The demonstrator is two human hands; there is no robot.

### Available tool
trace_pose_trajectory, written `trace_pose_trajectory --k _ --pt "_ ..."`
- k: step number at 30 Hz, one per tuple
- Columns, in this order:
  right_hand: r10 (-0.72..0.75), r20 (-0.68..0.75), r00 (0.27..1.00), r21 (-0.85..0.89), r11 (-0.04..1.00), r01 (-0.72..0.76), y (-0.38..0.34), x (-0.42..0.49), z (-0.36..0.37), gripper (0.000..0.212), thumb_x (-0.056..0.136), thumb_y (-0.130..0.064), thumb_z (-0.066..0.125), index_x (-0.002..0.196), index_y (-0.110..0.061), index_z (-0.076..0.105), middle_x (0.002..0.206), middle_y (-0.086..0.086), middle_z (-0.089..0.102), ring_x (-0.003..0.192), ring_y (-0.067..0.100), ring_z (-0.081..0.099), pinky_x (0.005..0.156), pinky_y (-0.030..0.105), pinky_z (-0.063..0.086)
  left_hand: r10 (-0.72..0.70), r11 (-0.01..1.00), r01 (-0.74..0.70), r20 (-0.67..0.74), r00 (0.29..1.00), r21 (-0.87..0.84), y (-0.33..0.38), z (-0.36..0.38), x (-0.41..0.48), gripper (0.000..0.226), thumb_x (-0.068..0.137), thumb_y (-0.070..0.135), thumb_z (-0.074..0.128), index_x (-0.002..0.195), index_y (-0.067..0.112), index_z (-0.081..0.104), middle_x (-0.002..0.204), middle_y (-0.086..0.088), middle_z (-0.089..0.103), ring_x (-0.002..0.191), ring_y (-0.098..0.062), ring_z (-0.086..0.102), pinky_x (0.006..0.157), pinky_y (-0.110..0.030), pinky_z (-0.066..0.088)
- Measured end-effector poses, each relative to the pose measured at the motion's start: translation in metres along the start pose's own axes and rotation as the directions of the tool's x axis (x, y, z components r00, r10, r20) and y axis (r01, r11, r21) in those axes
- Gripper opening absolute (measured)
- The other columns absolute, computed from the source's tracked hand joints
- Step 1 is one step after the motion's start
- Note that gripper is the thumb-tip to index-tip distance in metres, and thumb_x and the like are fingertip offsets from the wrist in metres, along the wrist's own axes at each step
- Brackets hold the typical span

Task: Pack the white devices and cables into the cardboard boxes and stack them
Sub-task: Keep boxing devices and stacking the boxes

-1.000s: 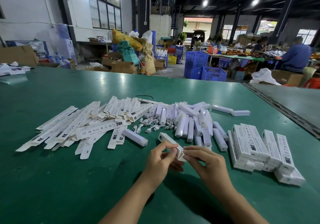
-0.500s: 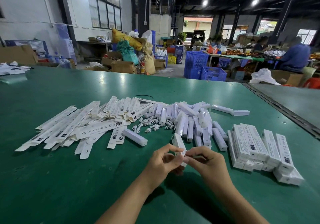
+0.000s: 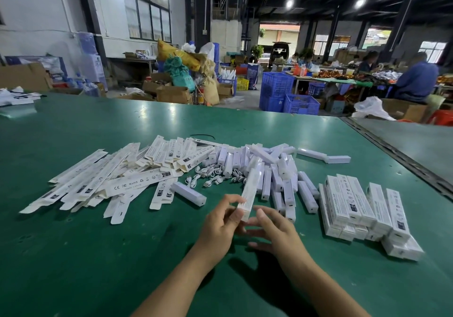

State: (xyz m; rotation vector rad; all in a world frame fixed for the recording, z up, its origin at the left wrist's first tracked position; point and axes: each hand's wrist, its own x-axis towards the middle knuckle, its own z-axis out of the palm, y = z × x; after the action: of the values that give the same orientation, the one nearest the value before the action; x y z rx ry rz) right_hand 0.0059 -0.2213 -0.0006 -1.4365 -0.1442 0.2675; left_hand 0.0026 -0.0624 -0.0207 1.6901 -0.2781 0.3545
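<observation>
White cardboard box point(image 3: 248, 195), long and narrow, is pinched at its near end by the left hand point(image 3: 221, 221), thumb on one side and fingers on the other; box tilts up and away toward the pile. What is inside it cannot be told. Right hand point(image 3: 274, 228) sits just beside the box's near end, fingers loosely spread, fingertips near or touching the end flap; it grips nothing clearly. Both hands hover low over the green table point(image 3: 73, 255).

Just left of the hands, one loose white device point(image 3: 188, 193) lies flat on the table. Beyond it, small coiled white cables point(image 3: 212, 178) are scattered in a cluster. Behind and right of the held box, a heap of white devices point(image 3: 274, 169) lies jumbled, some overlapping. Far left, flat unfolded box blanks point(image 3: 103, 181) are fanned out in a wide pile, printed sides up. Right of the hands, closed packed boxes point(image 3: 362, 208) are stacked in layers, side by side. Blue plastic crates point(image 3: 289, 96) stand on the floor past the table.
</observation>
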Motion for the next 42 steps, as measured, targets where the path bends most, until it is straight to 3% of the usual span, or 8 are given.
trace_pose_trajectory --k 7,11,17,25,31,36,39,42 --pt "-0.056 -0.179 0.982 -0.001 0.998 0.056 -0.001 0.001 0.003 0.034 0.085 -0.021 0.073 0.114 -0.008 0.062 0.083 0.007 0.069 0.070 0.017 0.066 0.072 0.035 0.057 0.057 0.983 -0.065 0.051 0.997 0.173 -0.002 0.010 -0.002 0.018 0.099 0.027 0.053 0.105 0.044 0.056 0.094 0.020 0.071 0.083 -0.004 0.068 0.074 -0.019 0.053" --pt "-0.079 -0.170 0.982 -0.026 0.997 0.076 -0.006 0.002 -0.002 0.029 0.087 -0.015 0.071 0.115 -0.016 0.061 0.087 0.006 0.075 0.074 0.015 0.070 0.069 0.025 0.056 0.033 0.991 -0.041 0.064 0.997 0.124 0.000 0.013 -0.002 0.023 0.098 0.026 0.058 0.115 0.042 0.058 0.100 0.013 0.073 0.091 -0.006 0.070 0.078 -0.021 0.054" --pt "-0.072 -0.330 0.941 0.235 0.960 0.155 -0.026 0.006 -0.030 0.029 0.096 -0.008 0.057 0.124 -0.011 0.053 0.099 0.017 0.074 0.089 0.026 0.073 0.077 0.029 0.060 -0.126 0.992 0.126 0.043 0.991 0.011 -0.003 0.010 -0.002 0.044 0.098 0.011 0.060 0.131 0.036 0.046 0.094 0.005 0.072 0.062 -0.014 0.062 0.071 -0.028 0.054" --pt "0.152 -0.725 0.672 0.514 0.769 0.381 -0.044 0.008 -0.065 0.012 0.095 -0.014 0.061 0.089 -0.004 0.060 0.084 0.009 0.065 0.059 0.011 0.067 0.054 0.016 0.054 -0.220 0.975 0.223 0.093 0.971 -0.024 -0.002 0.004 0.001 0.041 0.095 0.003 0.062 0.125 0.028 0.051 0.084 -0.005 0.072 0.063 -0.017 0.062 0.069 -0.027 0.050" --pt "0.156 -0.778 0.609 0.534 0.675 0.509 -0.042 0.007 -0.071 0.018 0.094 -0.005 0.062 0.111 -0.008 0.058 0.113 0.014 0.066 0.090 0.017 0.069 0.083 0.026 0.058 -0.237 0.969 0.243 0.114 0.965 -0.038 0.000 0.005 0.002 0.036 0.094 0.003 0.063 0.123 0.024 0.054 0.083 -0.006 0.072 0.064 -0.017 0.062 0.068 -0.023 0.050" --pt "0.131 -0.856 0.501 0.440 0.695 0.569 -0.044 0.007 -0.068 0.033 0.095 0.001 0.056 0.099 -0.028 0.039 0.121 0.015 0.058 0.094 0.012 0.070 0.076 0.017 0.056 -0.254 0.964 0.262 0.127 0.959 -0.049 0.002 0.006 0.003 0.040 0.083 0.020 0.067 0.121 0.025 0.055 0.082 -0.005 0.070 0.064 -0.016 0.062 0.070 -0.026 0.050" --pt "0.027 -0.855 0.518 0.323 0.810 0.490 -0.040 0.008 -0.061 0.027 0.096 0.000 0.054 0.095 -0.024 0.041 0.113 0.011 0.061 0.098 0.013 0.068 0.081 0.020 0.057 -0.264 0.961 0.271 0.119 0.957 -0.051 0.001 0.006 0.003 0.038 0.082 0.020 0.068 0.118 0.023 0.057 0.081 -0.006 0.070 0.063 -0.015 0.061 0.068 -0.026 0.051" --pt "-0.011 -0.791 0.612 0.313 0.852 0.420 -0.034 0.008 -0.051 0.024 0.094 0.005 0.052 0.090 -0.018 0.045 0.097 0.007 0.058 0.093 0.017 0.066 0.081 0.027 0.057 -0.271 0.960 0.275 0.071 0.960 -0.046 0.000 0.007 0.003 0.025 0.089 0.011 0.067 0.112 0.020 0.062 0.077 -0.001 0.070 0.060 -0.014 0.060 0.064 -0.027 0.051"
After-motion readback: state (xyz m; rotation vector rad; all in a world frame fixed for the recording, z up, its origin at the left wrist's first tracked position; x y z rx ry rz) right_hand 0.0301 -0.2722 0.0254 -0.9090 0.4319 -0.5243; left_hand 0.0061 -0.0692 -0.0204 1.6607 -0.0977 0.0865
